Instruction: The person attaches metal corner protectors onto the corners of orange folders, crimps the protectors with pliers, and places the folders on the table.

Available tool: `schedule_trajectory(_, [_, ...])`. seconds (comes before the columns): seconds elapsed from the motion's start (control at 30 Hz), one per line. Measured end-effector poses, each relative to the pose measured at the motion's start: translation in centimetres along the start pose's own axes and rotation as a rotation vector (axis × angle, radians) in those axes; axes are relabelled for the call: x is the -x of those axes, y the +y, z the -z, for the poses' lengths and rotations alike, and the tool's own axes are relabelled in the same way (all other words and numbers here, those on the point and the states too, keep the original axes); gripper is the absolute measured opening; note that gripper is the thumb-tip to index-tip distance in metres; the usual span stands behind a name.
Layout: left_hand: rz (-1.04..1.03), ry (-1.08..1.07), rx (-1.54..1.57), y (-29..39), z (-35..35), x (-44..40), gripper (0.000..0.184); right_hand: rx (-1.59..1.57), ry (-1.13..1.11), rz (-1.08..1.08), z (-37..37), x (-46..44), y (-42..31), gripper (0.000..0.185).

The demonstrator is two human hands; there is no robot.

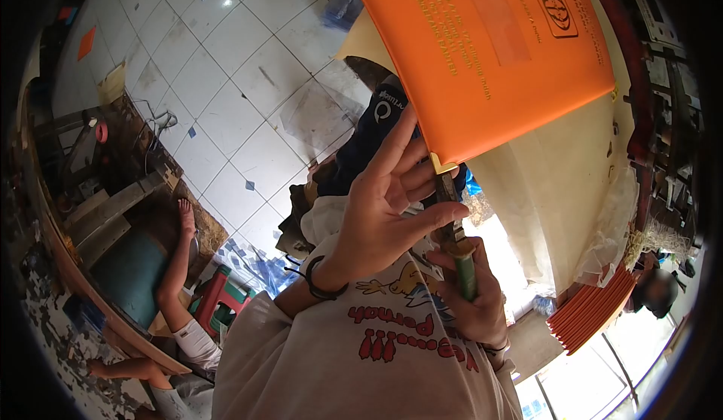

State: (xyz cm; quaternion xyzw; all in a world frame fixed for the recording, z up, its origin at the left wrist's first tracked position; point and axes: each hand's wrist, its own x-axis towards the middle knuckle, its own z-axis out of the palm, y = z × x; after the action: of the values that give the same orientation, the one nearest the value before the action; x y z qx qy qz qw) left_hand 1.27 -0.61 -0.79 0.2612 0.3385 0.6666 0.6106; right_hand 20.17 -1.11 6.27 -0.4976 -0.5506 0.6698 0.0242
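An orange folder [520,81] with gold lettering reaches over the front of a paper-covered surface, its near corner capped by a gold metal corner piece [444,165]. My right hand [474,292] is wrapped round the green handle of a pair of pliers [465,269]. The dark jaws of the pliers meet the corner piece; their exact bite is hidden. My left hand [392,201] has its fingers spread along the folder's edge, seemingly touching it. Its thumb stretches across beside the pliers' jaws.
Cream paper [557,186] lies under the folder. A stack of orange-red folders [591,311] is at the right, close to another person [654,292]. At the left, a second person's bare leg [177,269] shows beside a red-green stool [218,296]. Plastic scraps [260,265] litter the tiled floor [241,96].
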Motion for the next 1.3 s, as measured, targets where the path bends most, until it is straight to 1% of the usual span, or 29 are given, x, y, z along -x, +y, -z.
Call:
schedule_trajectory(0.1, [0.002, 0.001, 0.004, 0.0, 0.1, 0.0, 0.1, -0.082, 0.003, -0.037, 0.0, 0.1, 0.0, 0.038])
schedule_trajectory(0.2, [0.004, 0.035, 0.021, -0.1, 0.0, 0.0, 0.1, -0.292, 0.087, -0.019, -0.7, 0.1, 0.5, 0.04])
schedule_trajectory(0.27, [0.018, 0.092, 0.026, 0.2, -0.2, -0.1, 0.101, -0.159, 0.045, 0.007, -0.3, 0.1, 0.6, 0.045])
schedule_trajectory(0.33, [0.033, 0.099, 0.052, 0.3, -0.2, -0.1, 0.101, -0.08, 0.014, 0.028, 0.0, 0.1, 0.8, 0.047])
schedule_trajectory(0.37, [0.041, 0.103, 0.065, 0.3, -0.1, -0.1, 0.1, -0.068, 0.004, 0.036, 0.0, 0.0, 0.9, 0.048])
schedule_trajectory(0.47, [0.002, 0.004, 0.018, -0.1, 0.4, 0.0, 0.099, -0.111, -0.009, 0.053, -0.1, -0.1, 0.9, 0.049])
schedule_trajectory(0.5, [0.004, 0.006, 0.025, 0.0, 0.4, 0.0, 0.098, -0.139, -0.011, 0.057, -0.1, -0.1, 0.9, 0.05])
schedule_trajectory(0.6, [0.005, 0.016, 0.034, 0.0, 0.3, -0.1, 0.097, -0.074, -0.044, 0.081, 0.2, -0.2, 0.8, 0.05])
schedule_trajectory(0.7, [0.001, 0.034, 0.014, -0.1, 0.2, -0.1, 0.095, -0.028, -0.021, 0.133, 0.2, -0.5, 0.3, 0.05])
schedule_trajectory(0.8, [0.009, 0.051, -0.007, -0.1, 0.2, -0.1, 0.093, -0.012, -0.009, 0.081, 0.1, -0.6, -0.5, 0.05])
schedule_trajectory(0.9, [0.017, 0.06, -0.02, 0.1, 0.2, 0.0, 0.091, 0.105, 0.018, 0.227, 0.0, -1.0, 0.1, 0.052])
schedule_trajectory(1.0, [0.023, 0.058, -0.012, 0.1, 0.2, 0.0, 0.09, 0.133, 0.005, 0.25, 0.0, -1.1, 0.2, 0.055])
schedule_trajectory(1.1, [0.02, 0.061, 0.011, 0.1, 0.1, 0.0, 0.089, 0.079, 0.021, 0.177, -0.3, -0.7, 0.0, 0.056])
schedule_trajectory(1.3, [0.019, 0.046, 0.012, 0.0, 0.3, 0.0, 0.089, 0.075, -0.001, 0.167, -0.3, -0.8, 0.1, 0.056])
